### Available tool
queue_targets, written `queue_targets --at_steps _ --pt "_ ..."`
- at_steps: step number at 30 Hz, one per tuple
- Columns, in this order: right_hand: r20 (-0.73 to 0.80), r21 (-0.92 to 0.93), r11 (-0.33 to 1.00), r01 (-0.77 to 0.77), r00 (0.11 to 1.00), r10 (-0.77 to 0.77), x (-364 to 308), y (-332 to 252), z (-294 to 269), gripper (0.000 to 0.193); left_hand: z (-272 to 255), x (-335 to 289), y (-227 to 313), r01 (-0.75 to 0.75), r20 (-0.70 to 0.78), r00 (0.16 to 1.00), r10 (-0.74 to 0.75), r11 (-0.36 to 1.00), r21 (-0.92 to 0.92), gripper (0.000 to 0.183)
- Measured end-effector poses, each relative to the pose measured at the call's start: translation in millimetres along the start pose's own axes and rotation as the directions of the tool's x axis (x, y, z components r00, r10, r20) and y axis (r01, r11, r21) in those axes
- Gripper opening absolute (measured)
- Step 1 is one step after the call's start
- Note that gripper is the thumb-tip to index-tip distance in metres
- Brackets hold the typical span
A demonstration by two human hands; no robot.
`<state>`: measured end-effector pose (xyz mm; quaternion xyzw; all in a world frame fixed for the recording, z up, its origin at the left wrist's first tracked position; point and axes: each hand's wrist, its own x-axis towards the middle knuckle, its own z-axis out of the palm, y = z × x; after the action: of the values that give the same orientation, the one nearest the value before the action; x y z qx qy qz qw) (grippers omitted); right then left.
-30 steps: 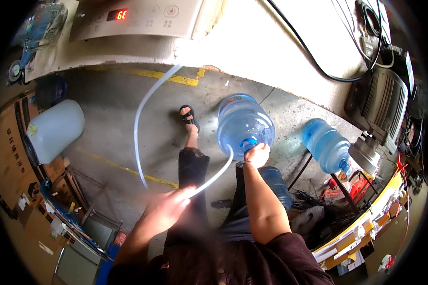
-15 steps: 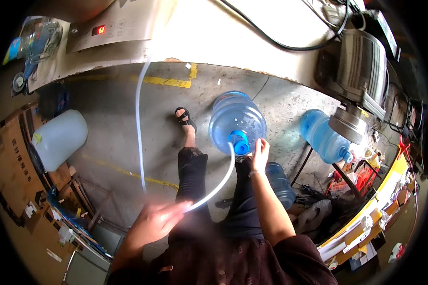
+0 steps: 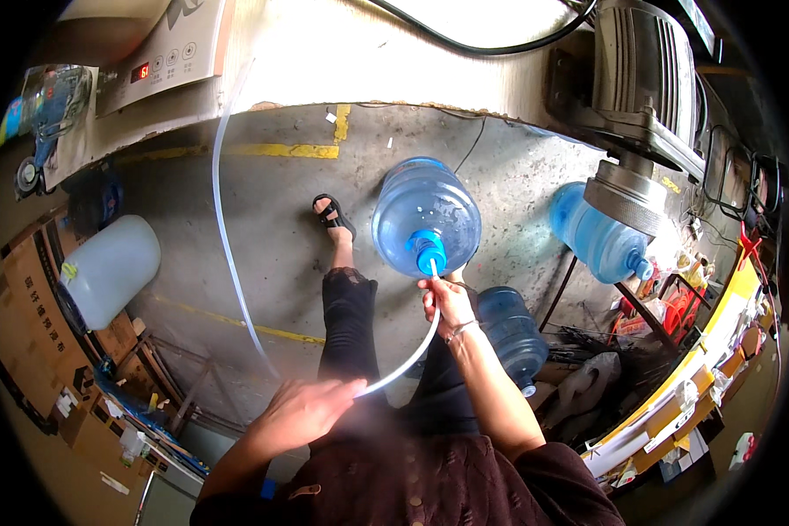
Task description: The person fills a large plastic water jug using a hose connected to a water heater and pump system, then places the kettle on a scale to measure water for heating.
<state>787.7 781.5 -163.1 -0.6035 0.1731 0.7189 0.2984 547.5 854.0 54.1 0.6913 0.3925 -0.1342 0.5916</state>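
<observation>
Bottle: a big round translucent blue plastic water bottle with a bright blue neck, smooth and glossy, held between the person's knees above the rough grey concrete floor.
Tube: a thin, clear, flexible plastic tube that runs down from the worktop edge, curves past the left hand and bends up into the bottle's neck.
Right hand: the right hand sits just below the blue neck, fingers closed in a pinch around the tube where it enters the bottle.
Left hand: the left hand is low and near the body, fingers loosely curled with the tube passing through them (it is blurred, so how tight the hold is I cannot tell).
Other bottles: a second blue water bottle lies on its side to the right, and a third blue bottle stands just beside the right forearm.
Jug: a cloudy white plastic container lies well apart on the left.
Foot: a black sandal rests flat on the concrete.
</observation>
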Motion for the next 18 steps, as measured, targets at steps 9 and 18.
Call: queue_targets --at_steps 9,18 --pt "0.035 0.116 0.989 -0.09 0.996 0.086 29 -5 4 0.045 11 28 -5 0.043 -0.192 0.98 -0.041 0.999 0.004 0.031" --pt "0.084 0.271 0.946 -0.181 0.983 0.164 -31 7 -3 0.052 22 48 -12 0.133 -0.171 0.982 -0.078 0.931 0.339 0.031"
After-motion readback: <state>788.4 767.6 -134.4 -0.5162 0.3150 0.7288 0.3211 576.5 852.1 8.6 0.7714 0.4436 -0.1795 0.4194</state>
